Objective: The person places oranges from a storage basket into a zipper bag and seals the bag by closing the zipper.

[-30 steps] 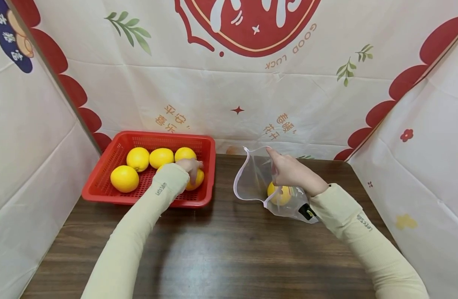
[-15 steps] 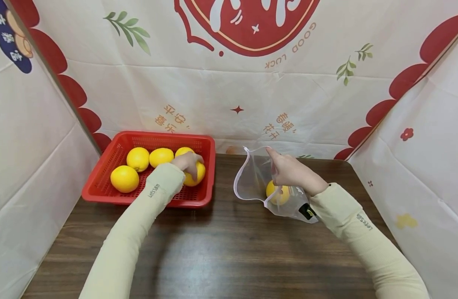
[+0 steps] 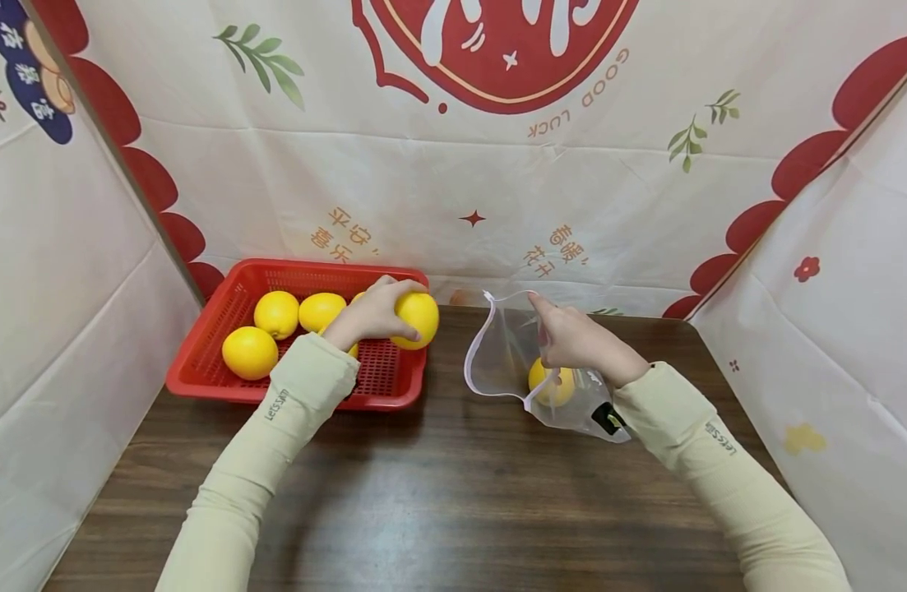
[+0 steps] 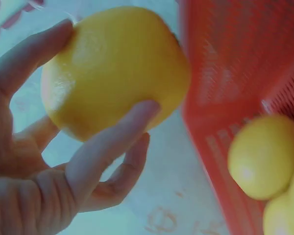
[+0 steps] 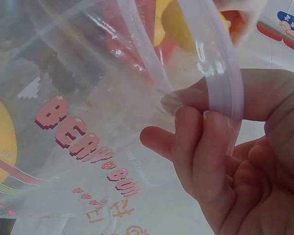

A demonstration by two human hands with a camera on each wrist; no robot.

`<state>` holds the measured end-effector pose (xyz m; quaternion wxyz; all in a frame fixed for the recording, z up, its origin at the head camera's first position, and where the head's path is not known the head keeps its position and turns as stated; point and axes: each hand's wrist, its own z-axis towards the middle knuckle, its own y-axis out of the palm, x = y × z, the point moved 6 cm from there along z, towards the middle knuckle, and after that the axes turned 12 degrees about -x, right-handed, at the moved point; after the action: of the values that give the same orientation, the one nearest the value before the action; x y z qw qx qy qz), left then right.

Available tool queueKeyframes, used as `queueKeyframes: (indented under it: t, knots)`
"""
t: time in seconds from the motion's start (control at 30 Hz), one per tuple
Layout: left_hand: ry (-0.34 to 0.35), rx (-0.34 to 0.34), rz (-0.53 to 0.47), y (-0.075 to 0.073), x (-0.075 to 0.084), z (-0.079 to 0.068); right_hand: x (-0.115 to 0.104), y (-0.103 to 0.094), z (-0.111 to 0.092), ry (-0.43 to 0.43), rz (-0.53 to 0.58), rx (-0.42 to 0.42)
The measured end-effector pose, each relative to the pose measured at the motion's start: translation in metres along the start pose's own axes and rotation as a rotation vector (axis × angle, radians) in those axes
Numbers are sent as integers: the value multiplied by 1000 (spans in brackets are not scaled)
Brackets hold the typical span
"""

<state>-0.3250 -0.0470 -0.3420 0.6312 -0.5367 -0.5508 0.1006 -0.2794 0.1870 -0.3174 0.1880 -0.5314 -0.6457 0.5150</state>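
My left hand grips a yellow-orange orange over the right rim of a red plastic basket. In the left wrist view, fingers and thumb spread round this orange. Several more oranges lie in the basket, partly hidden by the hand. My right hand pinches the upper edge of a clear zip bag, its mouth facing left toward the basket. One orange sits inside the bag. The right wrist view shows thumb and fingers on the bag's zip strip beside pink printed lettering.
Both the basket and the bag stand on a dark wooden table. Just behind them rises a printed cloth backdrop, and more cloth hangs at the left and right sides. A strip of tabletop lies between basket and bag.
My left hand has lifted the orange up from the basket's right end and moved it right, to the rim. The right hand and the bag have stayed in place.
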Motion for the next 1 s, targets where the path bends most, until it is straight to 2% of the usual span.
queueKeyframes:
  t: [0.27, 0.47, 0.73, 0.87, 1.0]
  knots:
    - [179, 127, -159, 9, 49, 0, 1, 0, 2, 27, 17, -17]
    - [264, 190, -271, 26, 73, 12, 0, 2, 3, 31, 63, -28]
    - [296, 244, -343, 56, 79, 34, -2, 3, 1, 0, 121, -28]
    - [301, 281, -298, 65, 79, 38, -3, 1, 0, -10, 114, -36]
    - [270, 261, -242, 69, 75, 39, -2, 0, -1, 5, 94, -61]
